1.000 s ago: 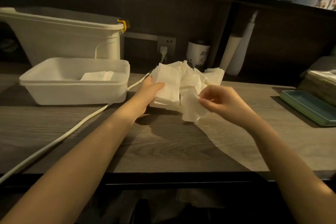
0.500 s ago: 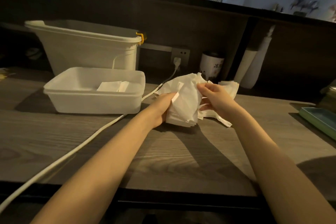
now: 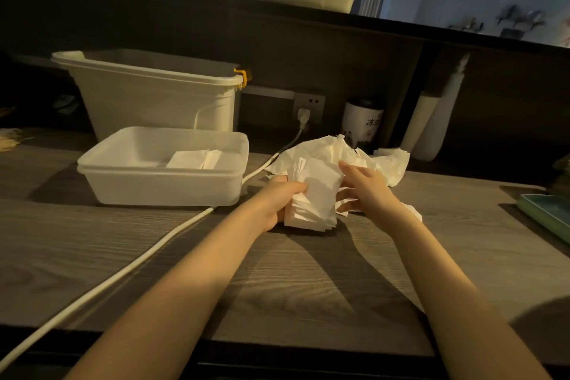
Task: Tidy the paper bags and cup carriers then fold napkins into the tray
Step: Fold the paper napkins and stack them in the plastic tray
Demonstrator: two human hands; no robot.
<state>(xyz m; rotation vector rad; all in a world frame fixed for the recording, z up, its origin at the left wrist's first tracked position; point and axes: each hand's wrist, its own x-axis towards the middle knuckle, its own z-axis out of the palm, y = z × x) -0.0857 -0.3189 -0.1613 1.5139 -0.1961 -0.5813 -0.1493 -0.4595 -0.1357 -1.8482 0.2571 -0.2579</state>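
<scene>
1. Dim room; a wood-grain counter (image 3: 324, 281) with a dark back panel and a shelf ledge above it.
2. Left hand (image 3: 273, 199): fingers curled round the left edge of a stack of napkins (image 3: 314, 194), thumb on top. The stack's lower edge rests on the counter.
3. Right hand (image 3: 362, 188): fingers spread and nearly straight, laid against the right side of the same stack and the loose paper behind it. No curl round anything that I can see.
4. Loose, crumpled napkins (image 3: 391, 162) fan out behind and to the right of both hands, lying on the counter.
5. Left of the hands, near but not touching: a white plastic tray (image 3: 160, 185) on the counter. Inside it, toward the right half, lie folded napkins (image 3: 194, 159).
6. A white cable (image 3: 123, 278) runs from the near left corner past the tray's right end up to a plug in a wall socket (image 3: 308, 103).
7. Behind the tray: a tall white bin (image 3: 148, 102) with a yellow clip at its right rim.
8. Right of the socket: a white canister (image 3: 364, 123) with dark characters; further right, a white bottle (image 3: 438, 120) leaning against the panel.
9. Far right edge: a green tray (image 3: 546, 213), partly cut off.
</scene>
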